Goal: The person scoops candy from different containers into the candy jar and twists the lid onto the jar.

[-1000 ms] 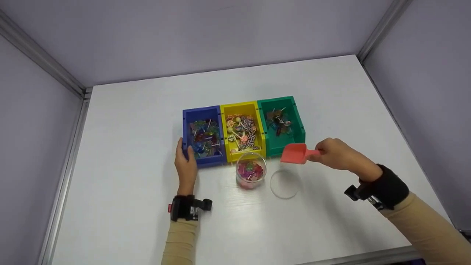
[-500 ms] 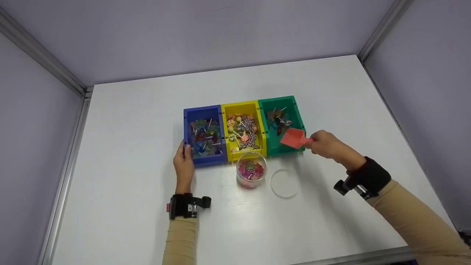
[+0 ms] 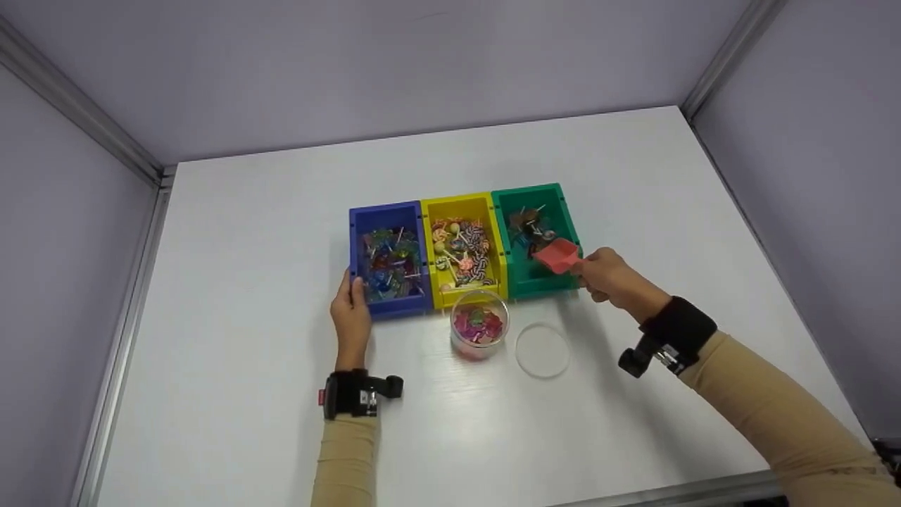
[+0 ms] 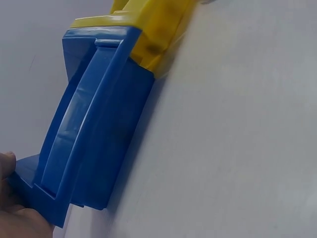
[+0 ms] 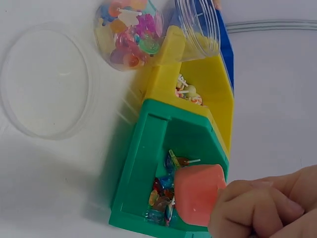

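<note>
No legible text, label, brand, number or sign anywhere on bins, jar, scoop or wrist straps.

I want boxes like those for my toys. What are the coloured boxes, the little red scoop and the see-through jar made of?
The blue bin, yellow bin and green bin look like hard moulded plastic: solid colour, smooth ribbed walls, a soft shine. The red scoop in the right hand seems matte plastic too. The clear jar and its lid are transparent, probably plastic, though glass cannot be ruled out.
</note>
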Demonstrator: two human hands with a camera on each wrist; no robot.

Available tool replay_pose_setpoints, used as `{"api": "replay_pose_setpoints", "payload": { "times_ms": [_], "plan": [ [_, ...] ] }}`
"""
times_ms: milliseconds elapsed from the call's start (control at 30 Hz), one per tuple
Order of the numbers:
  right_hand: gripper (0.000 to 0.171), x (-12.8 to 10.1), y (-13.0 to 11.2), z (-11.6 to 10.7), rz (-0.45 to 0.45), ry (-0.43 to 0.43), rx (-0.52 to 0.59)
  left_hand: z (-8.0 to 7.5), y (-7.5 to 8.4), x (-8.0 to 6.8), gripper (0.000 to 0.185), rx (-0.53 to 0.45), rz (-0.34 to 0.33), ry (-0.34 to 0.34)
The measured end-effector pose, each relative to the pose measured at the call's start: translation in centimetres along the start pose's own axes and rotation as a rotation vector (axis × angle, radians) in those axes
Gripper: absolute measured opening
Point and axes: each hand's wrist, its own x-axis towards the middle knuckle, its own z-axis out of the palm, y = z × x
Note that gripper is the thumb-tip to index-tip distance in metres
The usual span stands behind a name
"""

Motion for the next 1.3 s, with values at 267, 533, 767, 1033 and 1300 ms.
{"api": "replay_pose_setpoints", "payload": {
  "times_ms": [267,533,767,1033,1300],
  "plan": [
    [0.036,0.2,-0.2,1.0,0.025,-0.034,0.265,0.0,-0.1,-0.1,0.046,0.023,0.037,0.018],
    [0.009,0.8,-0.4,2.2,0.117,-0.046,0.437,0.2,-0.2,0.0,0.046,0.002,0.040,0.013],
    [0.006,1.7,-0.4,2.6,0.143,-0.018,0.455,0.3,-0.3,0.0,0.045,0.024,0.019,0.033],
    [0.005,2.4,-0.3,2.6,0.144,0.018,0.442,0.3,-0.3,0.1,0.044,0.039,0.035,0.030],
    [0.004,3.5,-0.4,2.9,0.144,0.039,0.465,0.0,-0.3,0.1,0.044,0.023,0.055,0.025]
  ]
}}
